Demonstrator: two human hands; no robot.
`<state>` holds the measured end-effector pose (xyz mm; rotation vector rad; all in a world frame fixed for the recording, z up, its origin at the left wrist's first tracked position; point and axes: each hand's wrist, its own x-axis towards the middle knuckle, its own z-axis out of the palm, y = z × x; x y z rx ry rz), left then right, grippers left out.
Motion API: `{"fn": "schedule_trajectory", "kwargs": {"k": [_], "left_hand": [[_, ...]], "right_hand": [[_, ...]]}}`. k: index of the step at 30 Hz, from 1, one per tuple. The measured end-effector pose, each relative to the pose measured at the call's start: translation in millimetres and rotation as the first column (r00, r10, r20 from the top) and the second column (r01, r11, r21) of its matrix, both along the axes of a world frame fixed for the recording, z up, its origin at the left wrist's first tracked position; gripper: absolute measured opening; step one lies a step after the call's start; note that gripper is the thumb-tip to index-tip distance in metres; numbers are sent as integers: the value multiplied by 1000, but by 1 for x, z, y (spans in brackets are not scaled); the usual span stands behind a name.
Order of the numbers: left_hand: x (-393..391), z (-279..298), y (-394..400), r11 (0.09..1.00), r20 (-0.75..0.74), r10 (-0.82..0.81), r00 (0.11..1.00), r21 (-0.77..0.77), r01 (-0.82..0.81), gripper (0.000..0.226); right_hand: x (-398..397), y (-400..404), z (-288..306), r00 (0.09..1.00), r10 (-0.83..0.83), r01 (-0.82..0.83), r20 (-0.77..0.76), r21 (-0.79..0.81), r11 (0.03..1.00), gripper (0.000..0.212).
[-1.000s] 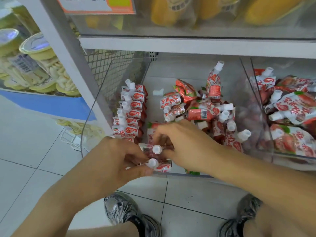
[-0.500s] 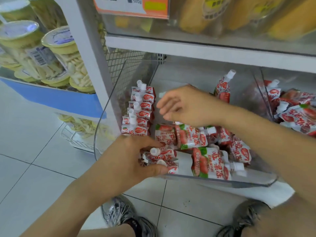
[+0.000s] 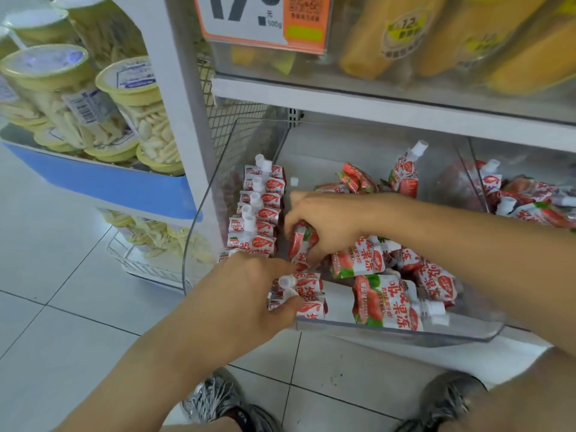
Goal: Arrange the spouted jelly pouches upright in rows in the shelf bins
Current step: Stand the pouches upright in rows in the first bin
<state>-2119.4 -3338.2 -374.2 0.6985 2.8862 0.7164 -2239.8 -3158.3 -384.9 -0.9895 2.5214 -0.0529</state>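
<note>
Two pouches [image 3: 307, 299] are pinched upright at the bin's [image 3: 405, 333] front left corner by the left hand [image 3: 249, 294], thumb and fingers curled round them. One more pouch [image 3: 300, 244] is gripped by the right hand [image 3: 330, 226] just beside the finished row [image 3: 258, 213] along the left wall. Should the left grip be eased too soon, the soft, slippery pouches would probably slump. The row could be knocked by the right wrist, since nothing braces its open side. The pouches are flat glossy film with stiff white caps, top-heavy when stood. A loose heap [image 3: 392, 275] is left lying toward the bin's right front. The bin's clear walls are smooth and hard.
</note>
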Motion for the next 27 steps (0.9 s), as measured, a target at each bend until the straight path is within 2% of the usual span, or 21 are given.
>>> {"fn": "schedule_trajectory", "kwargs": {"k": [3,5,8,12,14,15,16,17,18,19,20,21,24,27], "left_hand": [[-2,-1,-1,1000,-18,-14,1000,-8,13,27],[-2,-2,-2,999,-22,-19,1000,-26,18,28],[-3,-5,-4,999,-27,-22,999,-45,21,34],[-3,-6,-6,998,-6,-38,999,-44,37,32],[-3,-7,-5,998,6,-44,999,-48,44,28],[-3,-8,-5,998,7,-47,999,-53,47,26],[-3,-8,-4,997,4,-48,999,-61,48,24],[-3,-9,-4,996,0,-49,999,-68,49,24],[-4,-9,-3,996,-2,-50,999,-73,50,26],[-4,-9,-3,996,-7,-50,999,-69,50,28],[-3,-9,-3,997,-15,-47,999,-58,46,31],[-2,-8,-3,998,-27,-44,999,-42,42,33],[-1,-7,-3,999,-41,-52,998,-7,52,34],[-1,-7,-3,998,-41,-55,998,-4,55,34]], "right_hand": [[12,10,8,991,62,-67,-122,-37,997,36],[19,21,10,965,97,-116,-245,-64,991,30],[25,40,10,950,67,-120,-304,-160,980,33],[27,54,12,890,113,-190,-442,-133,973,35],[26,60,19,881,-47,-99,-471,-280,955,36],[27,59,19,886,-203,6,-417,-427,904,37],[31,55,19,886,-361,147,-291,-562,814,36],[35,49,15,879,-466,295,-102,-652,699,36],[39,42,10,863,-496,418,93,-682,600,37],[43,36,3,846,-481,497,231,-667,554,37],[46,30,-5,851,-454,509,265,-634,582,34],[49,27,-11,873,-427,477,237,-598,644,32],[49,22,-13,953,-301,288,36,-409,866,31],[42,17,-9,983,-179,178,24,-314,933,38]]}}
